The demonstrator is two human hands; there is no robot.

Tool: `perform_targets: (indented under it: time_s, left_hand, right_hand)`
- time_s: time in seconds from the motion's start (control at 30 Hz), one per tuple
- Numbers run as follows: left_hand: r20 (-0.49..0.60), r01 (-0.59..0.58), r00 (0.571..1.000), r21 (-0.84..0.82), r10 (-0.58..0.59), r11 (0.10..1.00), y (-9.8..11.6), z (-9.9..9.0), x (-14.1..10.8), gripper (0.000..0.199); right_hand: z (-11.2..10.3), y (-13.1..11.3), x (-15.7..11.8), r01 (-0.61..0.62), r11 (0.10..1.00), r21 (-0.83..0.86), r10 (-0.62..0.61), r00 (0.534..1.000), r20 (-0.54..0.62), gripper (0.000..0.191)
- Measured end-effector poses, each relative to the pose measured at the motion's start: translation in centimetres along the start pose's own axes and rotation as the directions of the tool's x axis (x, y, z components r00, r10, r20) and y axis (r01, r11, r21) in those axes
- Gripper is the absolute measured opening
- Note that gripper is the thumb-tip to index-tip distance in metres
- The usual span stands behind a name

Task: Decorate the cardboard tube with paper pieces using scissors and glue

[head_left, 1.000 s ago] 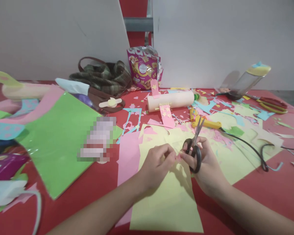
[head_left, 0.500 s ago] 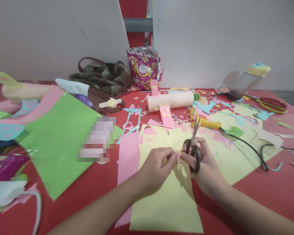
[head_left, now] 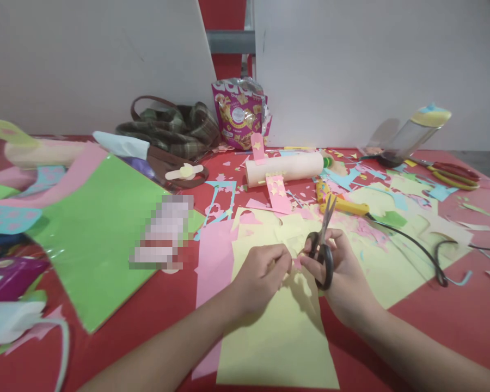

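Black-handled scissors (head_left: 323,239) rest in my right hand (head_left: 345,275), blades pointing up and slightly apart. The thumb and a finger of that same hand pinch a small piece of pink paper (head_left: 297,263). Close by on its left is my left hand (head_left: 263,277), with the fingers curled together; whether they grip anything is hidden. Under both hands lies a pale yellow sheet of paper (head_left: 269,337), overlapping a pink sheet (head_left: 212,283).
A cream paper tube (head_left: 286,167) with pink strips lies behind my hands, near a yellow glue gun (head_left: 349,206) with a black cord. Paper scraps surround them. Green sheets (head_left: 102,234) lie left, a snack bag (head_left: 239,117) stands behind, and a clear bottle (head_left: 412,139) leans right.
My left fingertips have drawn slightly left and turned away from the pink paper piece, which now shows more in my right fingers. The scissors have barely moved.
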State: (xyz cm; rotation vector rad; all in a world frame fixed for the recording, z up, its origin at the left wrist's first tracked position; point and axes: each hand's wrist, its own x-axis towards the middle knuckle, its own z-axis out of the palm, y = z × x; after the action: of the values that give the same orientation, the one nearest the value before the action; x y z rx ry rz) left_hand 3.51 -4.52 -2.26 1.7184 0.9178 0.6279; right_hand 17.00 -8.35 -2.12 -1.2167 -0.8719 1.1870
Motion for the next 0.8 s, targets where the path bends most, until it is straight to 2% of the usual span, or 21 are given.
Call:
perform_targets:
  time_s: [0.17,0.27,0.63,0.8]
  left_hand:
    - [0.044,0.022,0.999,-0.053,-0.019,0.998,0.17,0.2,0.01,0.023]
    - [0.077,0.018,0.997,-0.056,-0.014,0.998,0.17,0.52,-0.05,0.027]
    - [0.016,-0.008,1.0,0.043,0.007,0.999,0.47,0.47,-0.13,0.032]
    - [-0.023,-0.005,1.0,0.071,0.006,0.997,0.83,-0.21,0.28,0.032]
  right_hand:
    - [-0.11,0.1,0.01,-0.006,1.0,0.006,0.006,1.0,-0.011,0.032]
    - [0.08,0.04,-0.02,0.013,1.0,0.009,-0.013,1.0,-0.011,0.032]
    - [0.33,-0.05,-0.05,-0.027,0.999,0.031,0.027,1.0,0.015,0.033]
    - [0.31,-0.21,-0.09,-0.058,0.997,0.048,0.056,0.998,0.034,0.029]
